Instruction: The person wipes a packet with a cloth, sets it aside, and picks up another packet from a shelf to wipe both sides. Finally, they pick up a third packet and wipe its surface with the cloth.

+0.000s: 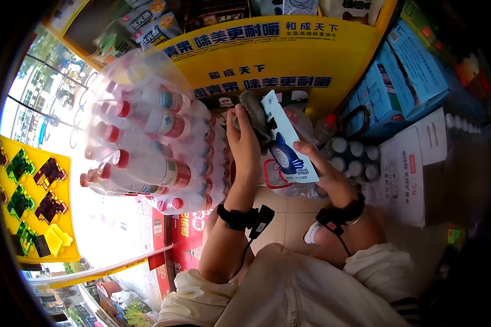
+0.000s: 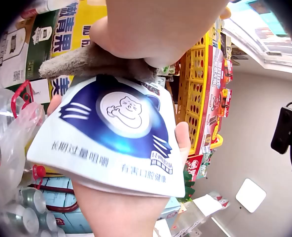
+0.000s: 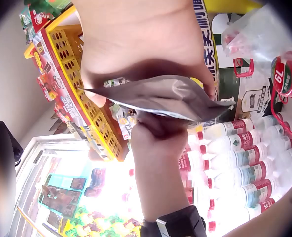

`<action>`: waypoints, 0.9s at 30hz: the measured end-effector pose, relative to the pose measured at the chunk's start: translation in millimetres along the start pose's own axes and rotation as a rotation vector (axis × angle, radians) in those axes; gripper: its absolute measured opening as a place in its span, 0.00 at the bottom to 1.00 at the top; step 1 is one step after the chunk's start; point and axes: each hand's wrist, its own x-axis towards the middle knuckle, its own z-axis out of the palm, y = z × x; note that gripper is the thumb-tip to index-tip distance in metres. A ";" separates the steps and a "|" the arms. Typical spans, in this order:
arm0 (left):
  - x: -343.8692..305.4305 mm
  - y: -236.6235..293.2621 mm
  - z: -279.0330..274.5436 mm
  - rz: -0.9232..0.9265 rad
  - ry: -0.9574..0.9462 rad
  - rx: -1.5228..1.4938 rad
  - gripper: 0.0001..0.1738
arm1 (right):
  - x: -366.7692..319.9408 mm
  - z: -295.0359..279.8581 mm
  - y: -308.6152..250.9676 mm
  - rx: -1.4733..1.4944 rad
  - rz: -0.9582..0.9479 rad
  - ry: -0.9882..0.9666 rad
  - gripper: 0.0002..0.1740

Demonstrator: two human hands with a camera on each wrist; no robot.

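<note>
My right hand (image 1: 323,170) grips a white betel nut pouch (image 1: 286,147) by its edge, thumb on the front. The pouch shows a dark blue cat figure, and it fills the middle of the left wrist view. Held in my left hand (image 1: 244,141) is a grey cloth (image 1: 253,113), bunched against the pouch's upper side. In the left wrist view the cloth (image 2: 69,64) sticks out from under the fingers. From the right wrist the pouch's grey back (image 3: 161,96) shows, with the left hand (image 3: 158,143) behind it; there the cloth is mostly hidden.
Shrink-wrapped bottles with red caps (image 1: 158,131) are stacked on the left. A yellow display shelf (image 1: 245,49) with snack packs stands ahead. Silver cans (image 1: 354,158), blue boxes (image 1: 390,82) and a white carton (image 1: 414,163) stand on the right. A yellow basket (image 2: 193,94) is nearby.
</note>
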 end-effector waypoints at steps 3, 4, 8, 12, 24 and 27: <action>-13.3 -1.8 15.1 -0.088 -0.101 0.002 0.17 | 1.7 -8.6 12.7 0.099 0.005 0.124 0.36; -19.0 0.3 16.6 -0.136 -0.194 0.077 0.16 | 4.5 -9.9 17.7 0.225 -0.095 0.202 0.35; -35.1 -25.3 23.5 -0.043 -0.482 0.248 0.11 | 10.7 -11.6 11.4 0.441 -0.394 0.413 0.31; -51.3 -38.7 31.2 -0.024 -0.605 0.265 0.12 | 7.0 -31.6 3.4 0.490 -0.481 0.517 0.32; -43.8 -33.1 30.3 -0.440 -0.306 -0.029 0.21 | 1.8 -15.8 -15.2 0.473 -0.588 0.486 0.34; -41.0 -36.1 27.3 -0.494 -0.242 -0.069 0.26 | 0.5 -15.7 -14.6 0.487 -0.551 0.444 0.35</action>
